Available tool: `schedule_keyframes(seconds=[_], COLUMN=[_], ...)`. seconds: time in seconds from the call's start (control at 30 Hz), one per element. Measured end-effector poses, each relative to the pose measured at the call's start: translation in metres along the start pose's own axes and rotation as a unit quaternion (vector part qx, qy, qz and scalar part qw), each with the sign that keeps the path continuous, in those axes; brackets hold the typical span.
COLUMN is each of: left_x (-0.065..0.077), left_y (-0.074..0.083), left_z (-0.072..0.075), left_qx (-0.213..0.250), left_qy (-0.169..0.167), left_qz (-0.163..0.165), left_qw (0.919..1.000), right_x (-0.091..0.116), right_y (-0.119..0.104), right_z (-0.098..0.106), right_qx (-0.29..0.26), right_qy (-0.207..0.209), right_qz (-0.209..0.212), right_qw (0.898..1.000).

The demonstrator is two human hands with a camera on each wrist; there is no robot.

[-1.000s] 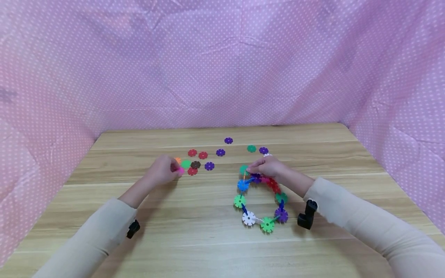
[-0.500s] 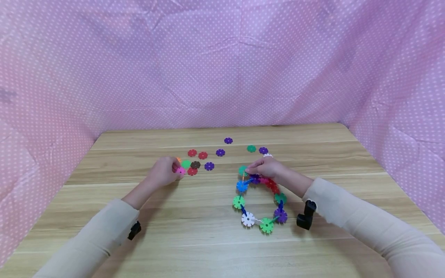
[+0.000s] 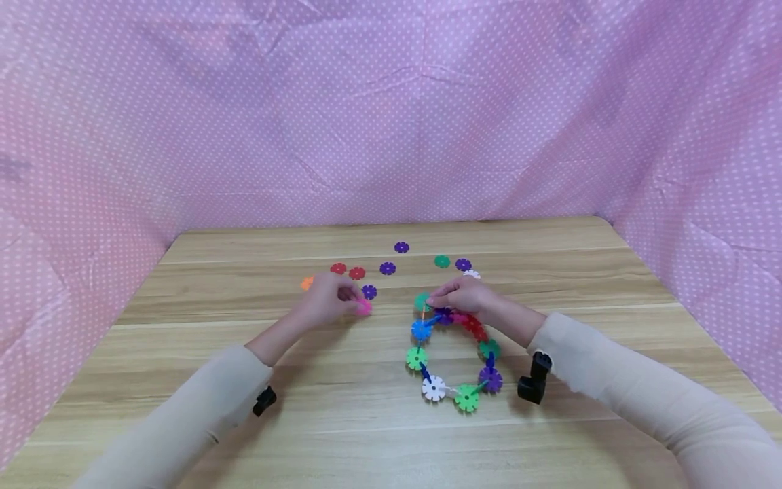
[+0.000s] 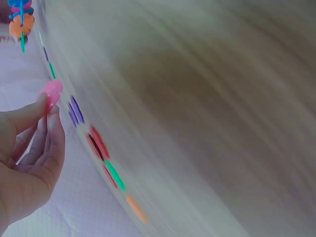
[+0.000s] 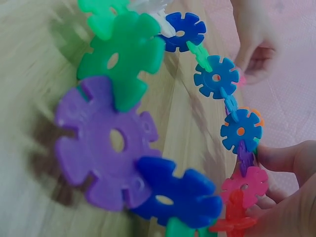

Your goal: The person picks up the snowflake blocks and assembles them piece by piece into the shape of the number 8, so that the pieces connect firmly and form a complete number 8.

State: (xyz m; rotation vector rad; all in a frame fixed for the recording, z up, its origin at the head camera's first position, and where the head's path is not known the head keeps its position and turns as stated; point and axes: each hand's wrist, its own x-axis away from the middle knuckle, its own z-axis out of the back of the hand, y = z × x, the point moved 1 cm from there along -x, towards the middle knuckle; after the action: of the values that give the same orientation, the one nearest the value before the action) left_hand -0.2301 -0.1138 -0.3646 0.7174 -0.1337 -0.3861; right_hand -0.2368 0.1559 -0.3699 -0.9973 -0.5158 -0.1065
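Note:
My left hand (image 3: 330,299) pinches a pink snowflake disc (image 4: 53,91) between thumb and fingertips, lifted off the table. To its right, my right hand (image 3: 461,297) grips the top of a closed ring of interlocking notched discs (image 3: 434,388) in several colours. From that top corner a short branch sticks up, an orange disc (image 3: 423,312) ending in a teal-green disc (image 3: 421,302). In the right wrist view, thumb and fingers of the right hand (image 5: 291,182) hold the ring near a purple disc (image 5: 245,159) and a pink one, which the fingers partly cover.
Loose discs lie flat on the wooden table (image 3: 342,421): an orange one (image 3: 307,283), red ones (image 3: 357,273), purple ones (image 3: 387,268), a green one (image 3: 442,261) and a white one (image 3: 472,274). A pink dotted curtain (image 3: 391,136) stands behind the table.
My left hand has carried the pink disc rightward, away from the orange disc, and now hides the green and brown discs. The ring and right hand have shifted slightly left.

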Motion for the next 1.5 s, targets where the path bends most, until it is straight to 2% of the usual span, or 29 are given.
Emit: schedule_keyframes(seconds=[0.37,0.6,0.8,1.03,1.2,1.5], left_x=[-0.020,-0.024,-0.024,-0.024,-0.022,-0.022], left_y=[0.029,0.036,0.037,0.035,0.035,0.035], left_z=[-0.027,-0.031,-0.032,-0.033,-0.032,-0.032], left_qx=[0.006,0.010,-0.002,0.002,0.005,0.007], left_qy=[0.019,0.037,0.035,0.024,0.017,0.015], left_qz=[-0.044,-0.068,-0.087,-0.076,-0.083,-0.067], left_qw=[0.9988,0.9969,0.9956,0.9968,0.9964,0.9976], right_x=[0.001,0.001,0.000,0.001,0.001,0.001], right_y=[-0.003,-0.005,-0.005,-0.003,-0.003,-0.003], right_z=[-0.004,-0.005,-0.007,-0.007,-0.007,-0.008], right_qx=[0.011,0.014,0.004,-0.005,-0.010,-0.011], right_qy=[-0.005,-0.009,-0.013,-0.013,-0.013,-0.016], right_qz=[0.018,0.024,0.019,0.016,0.008,0.004], right_qw=[1.000,1.000,1.000,1.000,1.000,1.000])
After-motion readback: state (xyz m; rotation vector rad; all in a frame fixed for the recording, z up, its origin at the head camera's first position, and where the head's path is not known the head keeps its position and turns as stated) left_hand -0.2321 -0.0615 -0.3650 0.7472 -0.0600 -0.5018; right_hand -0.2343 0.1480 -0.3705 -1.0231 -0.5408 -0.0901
